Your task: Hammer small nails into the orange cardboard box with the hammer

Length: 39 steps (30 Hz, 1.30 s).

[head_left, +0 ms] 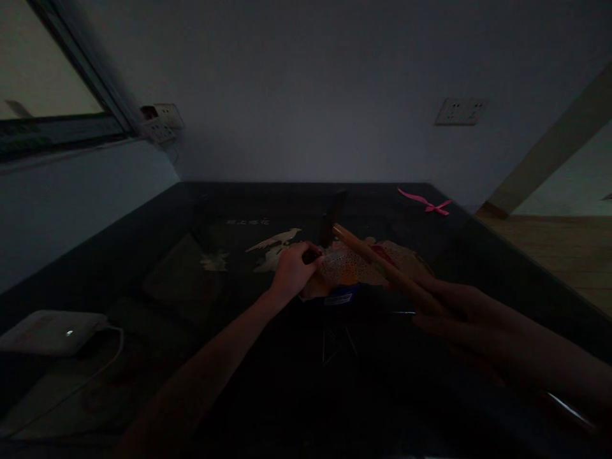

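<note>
My right hand (471, 312) is wrapped round the wooden handle of a hammer (377, 256). The hammer's dark head tilts up just beyond my left hand (294, 271), whose thumb and forefinger are pinched together. What that pinch holds, if anything, is too dark and small to tell. Beneath the hammer and beside my left fingers lies a speckled, orange-tinted patch (351, 271); whether it is an object or a printed picture, I cannot tell. A blue item with a pale label (340, 298) sits at its near edge. Thin, nail-like slivers (352, 341) lie nearer to me.
The dark table (268, 382) stands against a wall with sockets (461, 111). A white box-shaped device (55, 333) with a cable lies at the left. A pink ribbon (430, 206) rests at the far right corner. The room is very dim.
</note>
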Motion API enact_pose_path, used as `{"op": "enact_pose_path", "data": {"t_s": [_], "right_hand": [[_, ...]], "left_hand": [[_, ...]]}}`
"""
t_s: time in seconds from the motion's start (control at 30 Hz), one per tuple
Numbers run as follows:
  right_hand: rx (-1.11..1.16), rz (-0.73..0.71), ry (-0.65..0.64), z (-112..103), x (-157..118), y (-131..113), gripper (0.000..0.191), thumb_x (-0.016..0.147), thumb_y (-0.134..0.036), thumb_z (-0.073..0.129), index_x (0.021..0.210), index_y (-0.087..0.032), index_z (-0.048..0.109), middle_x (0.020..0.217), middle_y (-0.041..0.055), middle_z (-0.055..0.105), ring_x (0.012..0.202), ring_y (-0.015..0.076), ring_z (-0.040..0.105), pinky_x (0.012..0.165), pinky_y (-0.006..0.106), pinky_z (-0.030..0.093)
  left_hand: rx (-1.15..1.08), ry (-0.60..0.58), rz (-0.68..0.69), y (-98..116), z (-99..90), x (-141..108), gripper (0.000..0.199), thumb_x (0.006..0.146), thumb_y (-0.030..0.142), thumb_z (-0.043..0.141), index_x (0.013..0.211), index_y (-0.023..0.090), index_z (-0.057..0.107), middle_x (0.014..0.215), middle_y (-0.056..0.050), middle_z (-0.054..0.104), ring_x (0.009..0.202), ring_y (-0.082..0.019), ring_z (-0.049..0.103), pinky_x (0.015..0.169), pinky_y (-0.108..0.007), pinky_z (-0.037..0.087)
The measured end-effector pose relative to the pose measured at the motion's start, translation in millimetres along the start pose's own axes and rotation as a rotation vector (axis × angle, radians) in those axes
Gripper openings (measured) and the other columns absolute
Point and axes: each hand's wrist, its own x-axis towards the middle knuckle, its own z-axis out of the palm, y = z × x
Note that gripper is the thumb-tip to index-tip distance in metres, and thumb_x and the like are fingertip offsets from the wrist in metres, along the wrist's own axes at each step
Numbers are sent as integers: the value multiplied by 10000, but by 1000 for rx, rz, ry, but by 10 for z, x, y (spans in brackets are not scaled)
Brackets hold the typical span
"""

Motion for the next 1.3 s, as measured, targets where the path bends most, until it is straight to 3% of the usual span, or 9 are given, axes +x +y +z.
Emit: {"op": "enact_pose_path", "data": {"t_s": [0.1,0.27,0.43,0.6,0.87,1.03,1.3], "right_hand": [[-17,112,-47,21,17,58,710,707,-569,635,1305,-190,589,704,38,687,521,186,601,382,246,483],[5,19,-40,-25,11,45,667,718,-565,637,1280,-208,609,924,71,713,750,233,668,554,266,561],[11,26,-108,23,28,100,663,736,-563,623,1299,-215,590,823,54,711,672,222,662,514,274,557],[-31,6,-49,18,17,110,642,728,-578,637,1261,-221,627,976,76,725,797,258,678,638,319,581],[-7,46,-124,56,30,93,652,762,-541,609,1306,-183,583,1116,96,701,952,292,666,815,376,563],[-47,3,-39,28,-6,142,699,709,-580,623,1290,-193,605,1195,102,674,1047,335,629,901,431,522],[-21,13,-47,61,-7,204,642,731,-604,616,1259,-239,633,1139,85,704,990,326,660,843,422,561]], "left_hand": [[17,-3,7,-10,-3,2,76,760,158,672,834,177,663,829,-31,710,801,-188,668,732,-306,516],[-30,0,-7,-5,1,0,57,761,154,671,814,167,656,825,-32,709,796,-179,669,748,-308,519],[3,3,-30,-7,0,-3,101,760,168,673,861,169,669,858,-39,716,806,-188,670,753,-323,522],[11,-9,-41,30,-15,1,78,766,169,669,844,171,672,846,-37,711,827,-190,668,783,-329,519],[29,-15,-59,44,-2,3,123,752,150,684,873,167,678,880,-44,715,842,-194,667,773,-323,517],[23,-19,-31,65,-19,5,73,768,151,678,839,166,681,841,-32,714,811,-178,663,771,-309,505],[9,-32,-62,50,-15,6,121,757,133,672,869,175,688,871,-40,721,840,-197,670,776,-329,511]]}}
